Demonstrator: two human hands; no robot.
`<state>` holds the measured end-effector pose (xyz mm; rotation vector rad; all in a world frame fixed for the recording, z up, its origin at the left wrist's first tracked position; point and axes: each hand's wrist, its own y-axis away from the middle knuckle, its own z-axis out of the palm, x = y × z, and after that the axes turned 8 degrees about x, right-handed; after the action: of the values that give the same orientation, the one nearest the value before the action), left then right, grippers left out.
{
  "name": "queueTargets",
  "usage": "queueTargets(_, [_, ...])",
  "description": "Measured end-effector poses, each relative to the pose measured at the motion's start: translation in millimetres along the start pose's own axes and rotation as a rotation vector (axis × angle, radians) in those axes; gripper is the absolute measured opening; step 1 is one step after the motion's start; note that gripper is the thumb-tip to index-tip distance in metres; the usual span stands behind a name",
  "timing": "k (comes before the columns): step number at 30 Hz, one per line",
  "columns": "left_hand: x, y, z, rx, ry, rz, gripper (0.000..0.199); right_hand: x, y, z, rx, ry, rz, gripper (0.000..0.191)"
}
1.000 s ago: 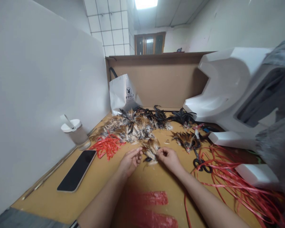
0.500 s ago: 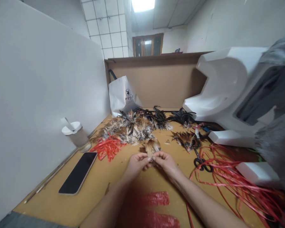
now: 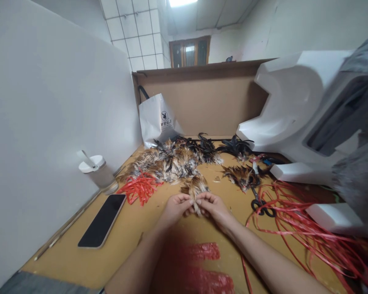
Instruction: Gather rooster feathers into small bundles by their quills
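Observation:
Close together at the table's middle, my left hand (image 3: 177,209) and my right hand (image 3: 215,209) pinch a small bunch of brown and pale feathers (image 3: 195,188) between thumbs and fingers. The tips of the bunch point away from me, and its pale ends show between and below the fingers. Just beyond lies a large pile of brown, grey and black feathers (image 3: 174,163). A separate brown bunch (image 3: 241,176) rests to the right, beside black-handled scissors (image 3: 262,208). Short red strips (image 3: 141,187) are heaped left of my hands.
A phone (image 3: 102,222) and a lidded cup (image 3: 99,173) stand at the left. Long red strips (image 3: 312,228) spread over the right side, near white foam pieces (image 3: 333,218). A white bag (image 3: 157,118) leans at the back against a cardboard wall (image 3: 214,98).
My fingertips have shifted slightly on the feather bunch, and more of its pale ends now shows below them. The view has tilted a little.

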<state>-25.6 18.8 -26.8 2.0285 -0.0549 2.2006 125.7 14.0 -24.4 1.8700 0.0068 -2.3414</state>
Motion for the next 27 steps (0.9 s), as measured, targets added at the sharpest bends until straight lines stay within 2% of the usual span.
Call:
queueTargets(8, [-0.8,2.2,3.1,-0.04,-0.047,0.013,0.027,0.6,-0.2,-0.3,-0.007,-0.005,-0.009,0.025])
queueTargets(19, [-5.1,-3.1,-3.6,-0.054,0.043,-0.093,0.031,4.6,-4.1,-7.6,-0.065,-0.142,0.088,0.021])
queueTargets(27, [-7.5,-0.9,-1.4,-0.05,0.041,-0.068,0.028,8.2,-5.5,-2.4,0.027,-0.098,0.052,0.021])
